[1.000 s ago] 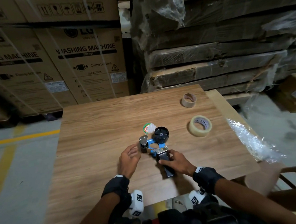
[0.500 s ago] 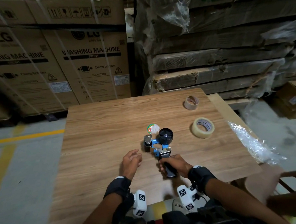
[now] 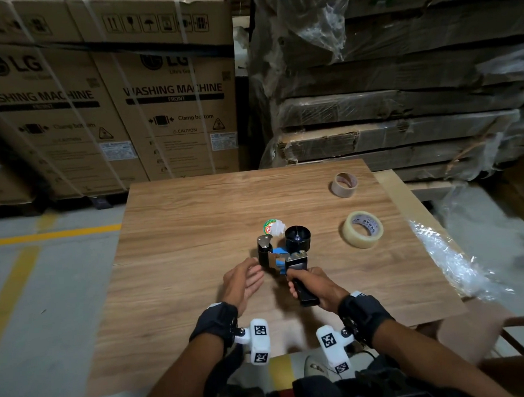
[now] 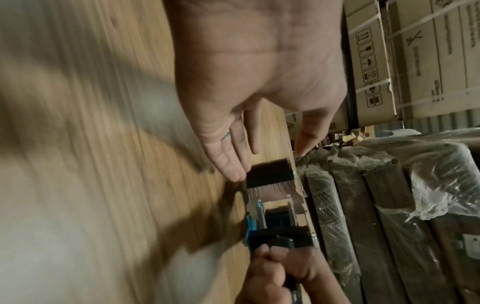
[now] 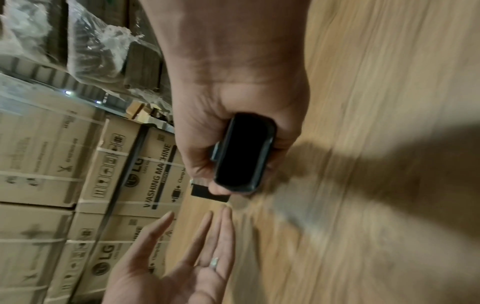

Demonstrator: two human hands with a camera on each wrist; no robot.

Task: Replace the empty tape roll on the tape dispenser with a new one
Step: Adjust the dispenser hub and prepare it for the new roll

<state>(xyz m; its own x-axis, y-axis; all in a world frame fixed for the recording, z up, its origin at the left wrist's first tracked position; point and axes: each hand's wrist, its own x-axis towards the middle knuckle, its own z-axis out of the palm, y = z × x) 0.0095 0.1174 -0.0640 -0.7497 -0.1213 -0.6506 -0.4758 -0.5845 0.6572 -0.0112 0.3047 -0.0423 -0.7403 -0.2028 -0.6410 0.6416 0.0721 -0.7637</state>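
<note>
Black-handled tape dispenser (image 3: 285,255) points away, handle gripped in right hand (image 3: 316,287); left hand (image 3: 242,280) fingers apart.

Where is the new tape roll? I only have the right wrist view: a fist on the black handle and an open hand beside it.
Observer: The head view shows the new tape roll lying flat on the table, to the right of the tape dispenser.
Operator: Is the spindle free?
Observer: Yes, the black spindle is bare; the empty core sits near the table's far right corner.
Operator: Is the other hand on the blade?
Observer: In the left wrist view the left hand is open, its fingertips right beside the serrated blade; I cannot tell if they touch.
</note>
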